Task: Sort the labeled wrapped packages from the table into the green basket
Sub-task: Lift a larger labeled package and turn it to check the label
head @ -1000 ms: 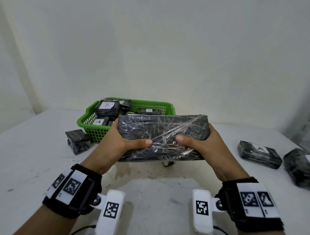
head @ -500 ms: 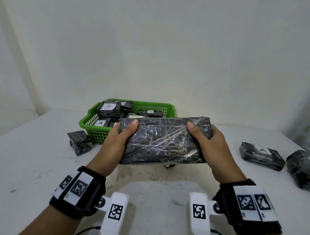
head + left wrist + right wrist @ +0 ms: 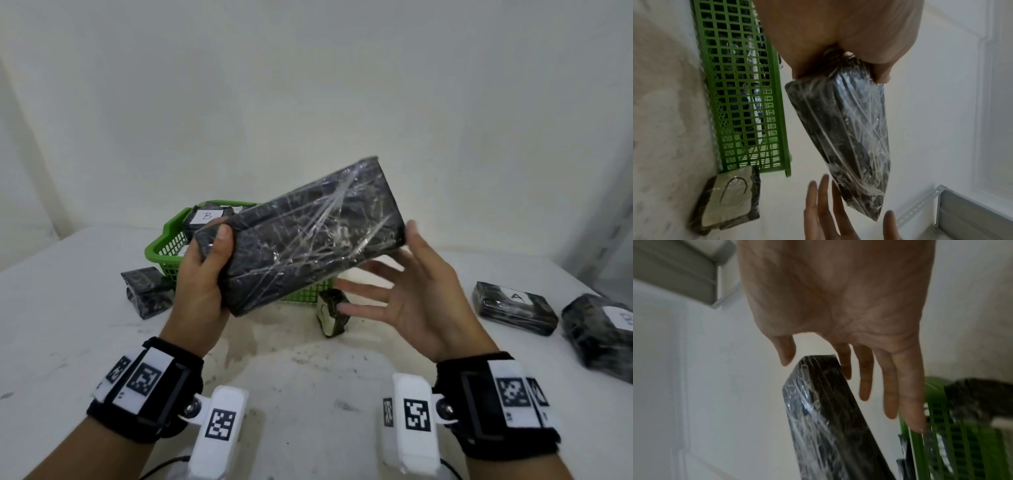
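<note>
Your left hand [image 3: 202, 284] grips the crinkly film-wrapped black slab package [image 3: 308, 236], tilted; your right hand [image 3: 407, 294] is flat, fingers spread beside it.

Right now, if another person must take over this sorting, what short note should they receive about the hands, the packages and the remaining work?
Left hand: grips one end of the large wrapped package, held tilted above the table, in front of the green basket; no label shows on its visible faces.
Right hand: open, fingers spread beside the package's other end, not gripping.
Done: several packages lie in the basket, one marked B.
Left: the held package; on the table, package A and another at right, one left of the basket, a small one before it.
</note>
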Available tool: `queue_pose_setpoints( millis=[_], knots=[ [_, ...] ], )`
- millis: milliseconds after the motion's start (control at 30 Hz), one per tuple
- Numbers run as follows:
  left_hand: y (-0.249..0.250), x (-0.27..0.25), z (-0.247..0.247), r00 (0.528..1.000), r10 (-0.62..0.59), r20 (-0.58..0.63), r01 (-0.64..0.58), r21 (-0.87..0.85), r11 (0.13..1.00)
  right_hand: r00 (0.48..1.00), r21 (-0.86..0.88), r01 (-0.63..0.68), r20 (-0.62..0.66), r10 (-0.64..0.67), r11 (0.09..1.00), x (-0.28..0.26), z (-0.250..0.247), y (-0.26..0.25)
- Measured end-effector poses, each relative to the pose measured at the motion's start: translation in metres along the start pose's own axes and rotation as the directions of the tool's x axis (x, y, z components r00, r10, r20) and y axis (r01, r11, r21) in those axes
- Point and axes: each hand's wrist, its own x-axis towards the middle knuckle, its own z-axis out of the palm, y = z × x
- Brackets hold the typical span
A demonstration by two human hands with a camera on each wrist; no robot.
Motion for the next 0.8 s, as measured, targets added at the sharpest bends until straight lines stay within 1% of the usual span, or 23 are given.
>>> queue_pose_setpoints(
  millis=[67,200,300,333,367,400,433,500,533,567,633,700,800],
  knots=[
    [-0.002,-0.001,0.001,1.000,-0.002,0.027,0.002,-0.012,1.000,0.994,0.091,-0.082,0.085,0.074,0.992,0.003,0.006,0.006],
    [-0.006,-0.001,0.000,0.996,-0.001,0.084,0.001,-0.001,1.000,0.988,0.282,-0.100,0.144,0.061,0.954,0.004,0.005,0.008],
    [-0.004,0.000,-0.004,0.995,-0.018,0.100,0.015,0.031,0.999,0.990,0.313,-0.088,0.130,0.048,0.946,0.000,0.000,0.002],
    [-0.003,0.000,-0.006,0.994,-0.021,0.104,0.014,0.075,0.997,0.992,0.305,-0.069,0.119,0.034,0.950,0.000,-0.001,0.001],
    [-0.002,0.000,-0.007,0.994,-0.009,0.110,-0.008,0.153,0.988,0.994,0.295,-0.038,0.107,0.007,0.955,-0.001,0.000,0.000],
    [-0.001,0.001,-0.007,0.992,0.022,0.121,-0.053,0.265,0.963,0.995,0.285,0.004,0.091,-0.032,0.959,-0.002,0.001,-0.001],
    [-0.001,0.002,-0.008,0.990,0.063,0.128,-0.109,0.390,0.914,0.995,0.272,0.053,0.071,-0.075,0.961,-0.002,0.002,-0.002],
    [0.003,0.001,-0.004,0.980,0.158,0.123,-0.200,0.624,0.755,0.986,0.224,0.148,0.037,-0.160,0.963,-0.004,0.004,-0.004],
    [0.004,0.000,0.000,0.975,0.178,0.134,-0.221,0.696,0.683,0.981,0.196,0.184,0.021,-0.192,0.963,-0.004,0.006,-0.005],
    [0.005,-0.001,0.006,0.973,0.174,0.153,-0.230,0.738,0.634,0.976,0.163,0.214,0.005,-0.217,0.963,-0.005,0.007,-0.005],
    [0.008,-0.004,0.017,0.973,0.125,0.197,-0.232,0.784,0.575,0.966,0.100,0.257,-0.005,-0.258,0.961,-0.006,0.009,-0.004],
    [0.015,-0.005,0.027,0.969,0.054,0.240,-0.228,0.795,0.563,0.958,0.063,0.286,0.015,-0.287,0.956,-0.009,0.010,-0.005],
    [0.029,0.000,0.034,0.957,-0.083,0.279,-0.192,0.818,0.542,0.939,0.064,0.335,0.061,-0.339,0.940,-0.013,0.008,-0.008]
  ],
)
